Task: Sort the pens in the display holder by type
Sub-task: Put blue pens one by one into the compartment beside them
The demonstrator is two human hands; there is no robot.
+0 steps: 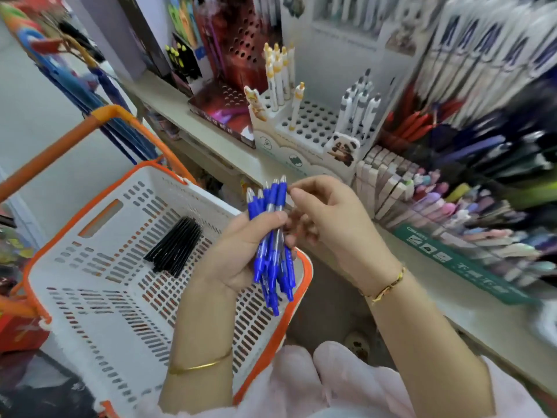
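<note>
Shop shelf [162, 92] is running along the far and right sides, crowded with pen racks (right half is badly blurred). Left hand [241, 248] is gripping a bundle of blue pens [275, 197] in a closed fist, over the near right corner of the white basket [90, 297]. Bundle's long axis is running near-to-far, silver ends pointing far toward the white display holder [280, 152]. Right hand [328, 218] is sitting just right of the bundle, thumb and forefinger curling in at those far ends. Can't tell if they're pinching a pen or stopping just short. Judging it's the hand placed to draw one pen out along the axis. Black pens [177, 245] are lying in the basket, left of the fist. Blue pen count is hiding inside the grip.
</note>
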